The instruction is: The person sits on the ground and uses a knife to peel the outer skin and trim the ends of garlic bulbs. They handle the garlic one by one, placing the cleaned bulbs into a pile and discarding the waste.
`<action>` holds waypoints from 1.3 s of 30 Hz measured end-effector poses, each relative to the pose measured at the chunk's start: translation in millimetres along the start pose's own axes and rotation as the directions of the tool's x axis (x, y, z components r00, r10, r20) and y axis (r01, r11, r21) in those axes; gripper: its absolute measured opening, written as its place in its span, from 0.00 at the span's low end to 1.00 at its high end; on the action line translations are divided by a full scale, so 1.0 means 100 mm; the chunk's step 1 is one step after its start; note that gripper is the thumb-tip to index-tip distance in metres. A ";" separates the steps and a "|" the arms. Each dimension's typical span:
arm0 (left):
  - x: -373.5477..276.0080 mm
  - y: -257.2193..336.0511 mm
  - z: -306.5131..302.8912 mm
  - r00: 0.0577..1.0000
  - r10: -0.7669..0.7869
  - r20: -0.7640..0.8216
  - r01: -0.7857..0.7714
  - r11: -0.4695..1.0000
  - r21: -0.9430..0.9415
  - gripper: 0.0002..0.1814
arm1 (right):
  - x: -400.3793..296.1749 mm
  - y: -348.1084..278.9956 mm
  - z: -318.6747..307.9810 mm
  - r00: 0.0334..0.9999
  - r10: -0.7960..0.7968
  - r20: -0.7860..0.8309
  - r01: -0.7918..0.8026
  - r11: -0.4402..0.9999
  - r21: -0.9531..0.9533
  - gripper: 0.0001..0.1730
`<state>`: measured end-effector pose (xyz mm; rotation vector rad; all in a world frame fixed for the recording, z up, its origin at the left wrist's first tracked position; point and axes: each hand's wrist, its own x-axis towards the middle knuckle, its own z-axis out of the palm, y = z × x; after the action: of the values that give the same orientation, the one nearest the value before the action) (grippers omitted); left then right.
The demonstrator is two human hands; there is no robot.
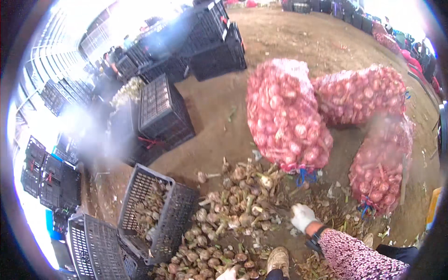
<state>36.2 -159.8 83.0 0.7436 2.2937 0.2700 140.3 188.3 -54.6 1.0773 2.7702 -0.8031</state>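
Note:
My right hand [302, 217], in a white glove, is curled beside the garlic heap. From its fingers a dark, blurred object [278, 209] reaches left over the bulbs; its kind cannot be made out. At the bottom edge, my left hand [229, 273], also gloved in white, shows only in part, close against the bulbs. Whether it grips one is hidden. Loose garlic bulbs [231, 206] with stalks and dirty skins are heaped on the ground in front of me. Left of them, a black plastic crate [175, 217] leans tilted with more garlic [150, 210] inside.
Three pink mesh sacks of garlic [285, 115] [360, 94] [378, 171] lie at the right; blue ties show on two. Another black crate [101, 248] stands lower left. Stacked crates [210, 45] rise farther back. Near my shoe [278, 260] lie dry trimmings [311, 267].

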 end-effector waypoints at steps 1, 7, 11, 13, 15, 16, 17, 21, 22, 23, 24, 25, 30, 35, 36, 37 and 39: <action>0.02 0.05 0.00 1.000 0.018 -0.026 -0.019 0.997 -0.071 0.28 | -0.11 0.09 -0.23 0.998 0.067 -0.003 -0.067 0.998 0.003 0.16; -0.40 0.16 -0.34 0.972 0.045 -0.231 -0.112 0.953 -0.283 0.24 | -0.34 -0.51 -1.60 0.992 -0.097 -0.078 0.110 0.976 0.187 0.19; -0.59 0.42 -0.53 0.942 0.065 -0.328 -0.234 0.829 -0.508 0.27 | -0.71 -1.10 -2.46 0.930 -0.297 -0.217 0.353 0.887 0.299 0.17; -0.58 0.46 -0.44 0.900 0.147 -0.410 -0.356 0.791 -0.498 0.25 | -0.96 -1.28 -2.69 0.900 -0.359 -0.248 0.429 0.835 0.346 0.17; -0.85 0.80 -0.62 0.876 0.131 -0.464 -0.435 0.630 -0.643 0.24 | -1.21 -1.51 -2.73 0.835 -0.448 -0.320 0.546 0.749 0.376 0.18; -0.95 1.08 -0.78 0.897 0.131 -0.421 -0.418 0.558 -0.717 0.24 | -1.35 -1.55 -2.84 0.786 -0.494 -0.372 0.609 0.720 0.331 0.18; -1.08 1.27 -0.89 0.917 0.119 -0.380 -0.387 0.491 -0.781 0.24 | -1.48 -1.58 -2.88 0.728 -0.545 -0.416 0.675 0.677 0.295 0.18; -1.33 1.60 -1.01 0.934 0.263 -0.241 -0.264 0.055 -0.963 0.27 | -1.94 -1.81 -3.09 0.642 -0.641 -0.421 0.759 0.607 0.233 0.15; -1.32 1.62 -1.00 0.924 0.334 -0.189 -0.203 0.009 -0.979 0.28 | -2.06 -1.88 -3.15 0.666 -0.646 -0.372 0.740 0.636 0.220 0.14; -1.39 1.69 -1.02 0.877 0.430 -0.213 -0.211 -0.052 -0.976 0.24 | -2.14 -1.92 -3.12 0.668 -0.644 -0.372 0.739 0.634 0.229 0.14; -1.41 1.71 -0.96 0.854 0.472 -0.217 -0.218 -0.053 -0.975 0.22 | -2.22 -1.94 -3.07 0.671 -0.642 -0.371 0.737 0.632 0.239 0.13; -1.38 1.72 -0.89 0.836 0.505 -0.216 -0.225 -0.045 -0.973 0.21 | -2.27 -1.97 -3.02 0.674 -0.640 -0.370 0.736 0.624 0.261 0.13; -1.34 1.66 -0.71 0.815 0.533 -0.229 -0.275 0.008 -0.961 0.24 | -2.52 -2.03 -3.05 0.567 -0.716 -0.408 0.817 0.551 0.169 0.12; -1.16 1.68 -0.49 0.722 0.367 -0.586 -0.668 0.150 -0.729 0.21 | -2.56 -1.91 -3.09 0.542 -0.754 -0.370 0.831 0.546 0.106 0.09; -1.04 1.62 -0.42 0.649 0.404 -0.645 -0.759 0.290 -0.583 0.21 | -2.60 -1.86 -3.13 0.513 -0.756 -0.406 0.838 0.543 0.048 0.09; -1.09 1.67 -0.49 0.682 0.424 -0.596 -0.719 0.238 -0.653 0.23 | -2.63 -1.78 -3.21 0.483 -0.756 -0.442 0.839 0.544 -0.014 0.09; -1.29 1.79 -0.62 0.733 0.426 -0.531 -0.580 -0.018 -0.815 0.27 | -2.75 -1.64 -3.32 0.553 -0.761 -0.340 0.771 0.622 -0.138 0.14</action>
<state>147.8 -87.6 269.9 0.7778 1.2362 1.9956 283.5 81.0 371.0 -0.1288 3.5889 -0.7221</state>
